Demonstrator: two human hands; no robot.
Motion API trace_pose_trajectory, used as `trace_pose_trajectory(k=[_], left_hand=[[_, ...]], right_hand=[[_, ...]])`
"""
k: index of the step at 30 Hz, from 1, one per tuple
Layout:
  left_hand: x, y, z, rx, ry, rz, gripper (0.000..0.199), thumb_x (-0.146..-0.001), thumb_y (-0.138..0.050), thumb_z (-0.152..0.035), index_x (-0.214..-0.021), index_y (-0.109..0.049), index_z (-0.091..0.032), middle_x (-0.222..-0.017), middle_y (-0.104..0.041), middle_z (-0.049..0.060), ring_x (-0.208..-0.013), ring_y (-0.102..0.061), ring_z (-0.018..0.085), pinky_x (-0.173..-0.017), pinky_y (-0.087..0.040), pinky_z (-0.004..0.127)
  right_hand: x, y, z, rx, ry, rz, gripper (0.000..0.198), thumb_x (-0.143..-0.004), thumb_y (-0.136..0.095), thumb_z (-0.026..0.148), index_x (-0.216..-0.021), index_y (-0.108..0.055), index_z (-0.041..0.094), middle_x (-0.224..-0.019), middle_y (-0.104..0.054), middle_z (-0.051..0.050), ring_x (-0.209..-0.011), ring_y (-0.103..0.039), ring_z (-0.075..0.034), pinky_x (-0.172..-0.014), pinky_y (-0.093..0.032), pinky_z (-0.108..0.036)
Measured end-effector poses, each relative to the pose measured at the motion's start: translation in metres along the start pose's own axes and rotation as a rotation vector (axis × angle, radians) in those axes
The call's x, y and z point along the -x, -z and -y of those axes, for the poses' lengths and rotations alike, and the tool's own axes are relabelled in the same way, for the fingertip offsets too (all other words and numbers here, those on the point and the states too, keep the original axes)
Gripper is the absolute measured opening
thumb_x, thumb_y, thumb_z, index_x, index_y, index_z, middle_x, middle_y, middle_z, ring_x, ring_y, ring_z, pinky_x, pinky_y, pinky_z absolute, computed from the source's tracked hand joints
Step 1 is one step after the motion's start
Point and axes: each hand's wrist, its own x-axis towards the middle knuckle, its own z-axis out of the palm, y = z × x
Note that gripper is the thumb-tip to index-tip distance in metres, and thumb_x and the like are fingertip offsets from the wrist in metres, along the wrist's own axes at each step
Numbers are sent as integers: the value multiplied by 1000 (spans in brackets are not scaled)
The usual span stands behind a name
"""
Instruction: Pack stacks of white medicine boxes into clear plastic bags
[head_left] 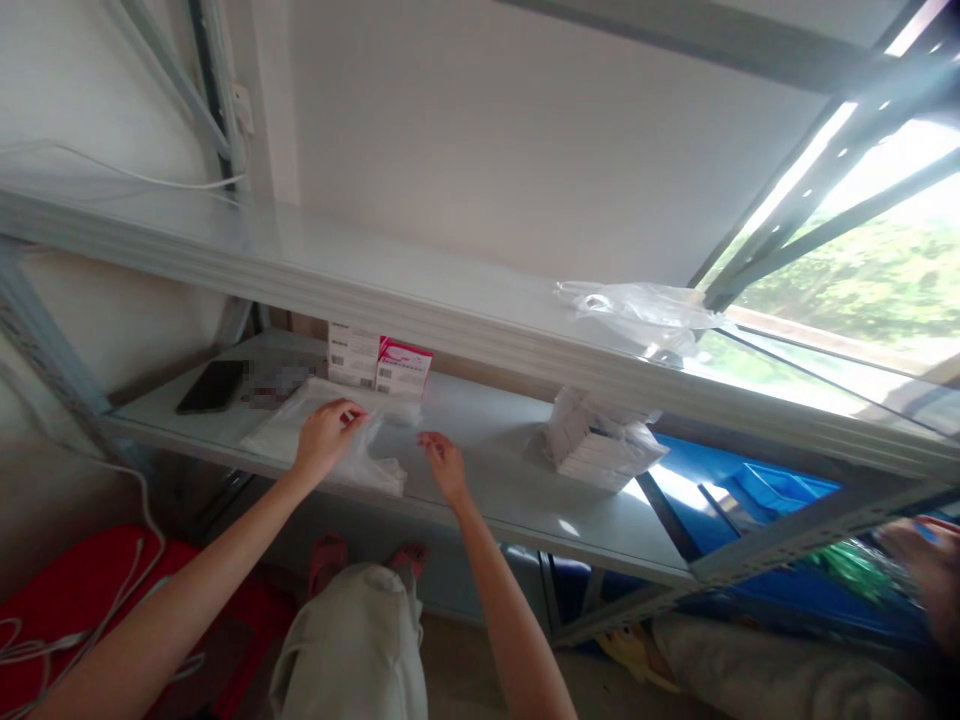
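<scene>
My left hand (330, 432) is closed in a pinch on the top of a thin, translucent white plastic bag (367, 465), which lies on the lower grey shelf. The bag seems to belong to a flat pile of similar bags (281, 425) under and beside that hand. Just right of the bag's edge is my right hand (444, 465), its thumb and fingertips drawn together. Whether anything thin is between those fingertips I cannot make out. Behind the bags stand two small printed cartons, a white one (354, 358) and a pink-and-white one (403, 370).
A dark phone (212, 387) lies at the shelf's left end. Plastic-wrapped white boxes (600, 440) sit to the right. Crumpled clear plastic (637, 310) rests on the upper shelf (375, 270). Blue bins (780, 490) and another person's hand (922, 560) are at far right.
</scene>
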Motion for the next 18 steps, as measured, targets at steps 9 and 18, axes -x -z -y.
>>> trace_pose_trajectory(k=[9, 18], left_hand=[[14, -26, -67, 260, -191, 100, 20, -85, -54, -35, -77, -62, -19, -77, -67, 2, -72, -61, 18, -72, -45, 29], [-8, 2, -33, 250, 20, -161, 28, -84, -51, -46, -83, -59, -19, -80, -66, 3, -75, -61, 20, -76, -48, 32]], right_hand=[[-4, 1, 51, -286, -181, 83, 26, -70, -62, 40, -70, -71, 16, -60, -66, -1, -58, -60, -13, -59, -47, -24], [13, 107, 26, -554, -340, -324, 19, -64, -63, 32, -77, -60, 19, -63, -64, 0, -63, -64, -16, -65, -51, -29]])
